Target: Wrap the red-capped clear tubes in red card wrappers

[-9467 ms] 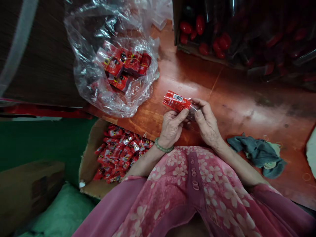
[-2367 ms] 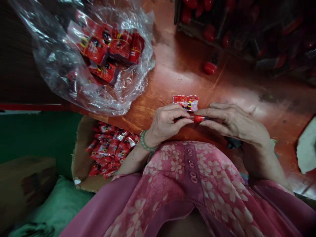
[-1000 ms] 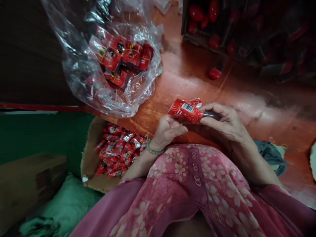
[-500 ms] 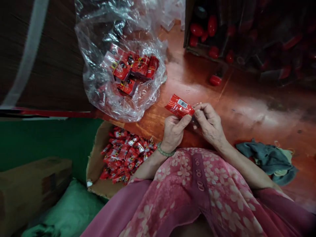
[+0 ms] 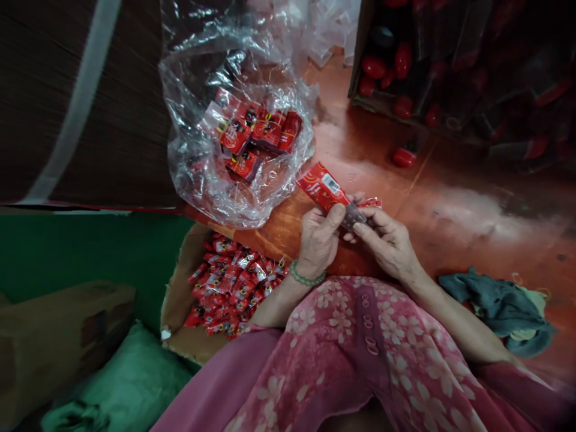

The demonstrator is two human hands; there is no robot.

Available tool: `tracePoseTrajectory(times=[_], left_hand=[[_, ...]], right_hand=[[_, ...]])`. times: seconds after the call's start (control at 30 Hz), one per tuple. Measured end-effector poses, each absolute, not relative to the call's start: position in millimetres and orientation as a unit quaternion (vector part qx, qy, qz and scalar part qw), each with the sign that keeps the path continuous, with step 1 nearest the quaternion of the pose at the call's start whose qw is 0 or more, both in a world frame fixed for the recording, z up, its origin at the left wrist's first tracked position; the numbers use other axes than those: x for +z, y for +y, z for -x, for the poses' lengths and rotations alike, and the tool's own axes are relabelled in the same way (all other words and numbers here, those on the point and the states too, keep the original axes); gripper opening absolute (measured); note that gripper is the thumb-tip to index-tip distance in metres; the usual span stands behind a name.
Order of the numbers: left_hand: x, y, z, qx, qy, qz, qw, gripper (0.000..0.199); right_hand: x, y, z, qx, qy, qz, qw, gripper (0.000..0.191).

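Oblong red wrapper (image 5: 321, 183), glossy, seemingly plastic, is pinched by left fingers (image 5: 335, 215) and right fingers (image 5: 367, 233).

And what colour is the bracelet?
The bracelet is green, best seen in the head view.

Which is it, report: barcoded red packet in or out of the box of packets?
Out: left hand and right hand hold the packet over the table, outside the box.

the packet (image 5: 318, 183) is glossy plastic, the bag (image 5: 195, 195) crinkled film, the tabletop (image 5: 454, 192) shiny, the carton (image 5: 180, 285) matt cardboard.
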State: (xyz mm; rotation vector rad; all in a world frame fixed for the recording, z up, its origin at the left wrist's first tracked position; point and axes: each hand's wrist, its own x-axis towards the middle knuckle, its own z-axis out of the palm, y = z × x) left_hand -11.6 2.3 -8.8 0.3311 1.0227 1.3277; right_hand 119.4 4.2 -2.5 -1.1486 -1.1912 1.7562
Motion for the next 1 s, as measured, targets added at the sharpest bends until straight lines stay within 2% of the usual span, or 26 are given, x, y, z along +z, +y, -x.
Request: tracePoseTrajectory(times=[0.2, 0.37, 0.6, 0.8, 1.0], left_hand=[[-13, -4, 5, 0.552, 0.458, -0.154, 0.680, 0.050], [-7, 0, 13, 0.576, 0.444, -0.165, 0.666, 0.056], [-5, -8, 4, 0.519, 0.457, -0.194, 0.696, 0.054], [-11, -19, 0, 0.478, 0.490, -0.222, 0.694, 0.063], [-15, -24, 3, 0.493, 0.481, -0.230, 0.688, 0.057]], right_hand=[[-3, 5, -111, 0.671, -0.429, 0.444, 0.411, 0.032], [-8, 7, -114, 0.691, -0.420, 0.426, 0.405, 0.036], [-15, 1, -116, 0.703, -0.397, 0.421, 0.413, 0.041], [-15, 0, -121, 0.677, -0.426, 0.424, 0.426, 0.039], [-13, -1, -121, 0.658, -0.426, 0.438, 0.440, 0.040]])
